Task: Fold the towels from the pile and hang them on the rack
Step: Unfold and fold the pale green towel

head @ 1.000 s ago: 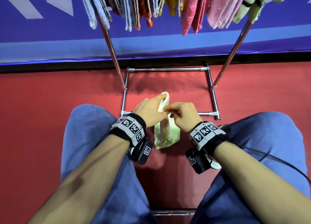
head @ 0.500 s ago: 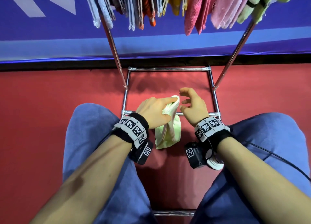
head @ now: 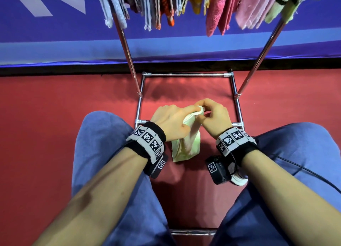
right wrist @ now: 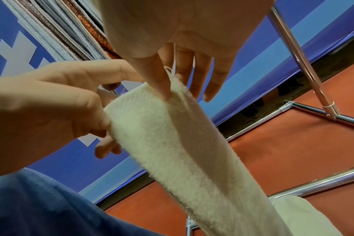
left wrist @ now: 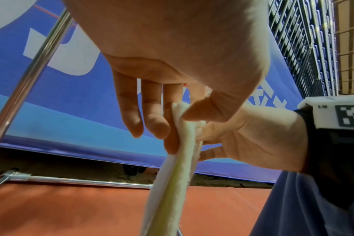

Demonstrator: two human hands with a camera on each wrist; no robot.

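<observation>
Between the knees, at roughly 12 o'clock from the person's seat, the pale green towel [head: 186, 144] hangs folded into a narrow strip above the red floor [head: 55, 107]. The left hand [head: 171, 118] pinches one top corner between thumb and fingers; the right hand [head: 215, 114] pinches the adjoining top edge with thumb and forefinger, the other fingers relaxed and extended. Both grips are narrow and closed on cloth.

Procedure, as judged from this position: the fold appears nearly complete. Align the top edges flush before lifting. Keep both pinches close to the corners so the layers do not slide apart. Raise the strip toward the rack [head: 127, 48] at 12 o'clock and look for a gap among the hung towels [head: 217, 11]; they sit tightly packed, so a free gap may be hard to find.

View differences:
- The head view shows the full row of hung towels and the rack's base frame; neither wrist view shows both.
- The left wrist view shows the strip edge-on, exposing the stacked layers.
- The right wrist view shows the towel's fleecy broad face and a thin white loop [right wrist: 170, 71] at the pinched corner, which is not legible from the head view.
</observation>
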